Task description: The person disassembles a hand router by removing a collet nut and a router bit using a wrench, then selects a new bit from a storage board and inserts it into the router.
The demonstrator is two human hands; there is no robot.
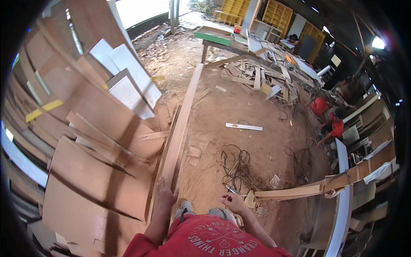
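Note:
My left hand (166,196) lies on the near part of a long, narrow wooden plank (183,124), its fingers stretched along the wood and its thumb apart. The plank runs away from me toward the workbench, beside a darker board edge on its left. My right hand (234,203) is in front of my body, to the right of the plank, with its fingers curled. A small, shiny, cylindrical item (231,189) shows just beyond those fingers; whether they grip it or it lies behind them is unclear.
Large wood sheets (85,188) lean on the left. Tangled black cable (234,165) and a white strip (244,127) lie on the dirt floor. Stacked thin boards (291,193) extend at right. Beyond are a cluttered workbench (261,60), a scrap wood pile (257,78) and red-shirted people (336,126).

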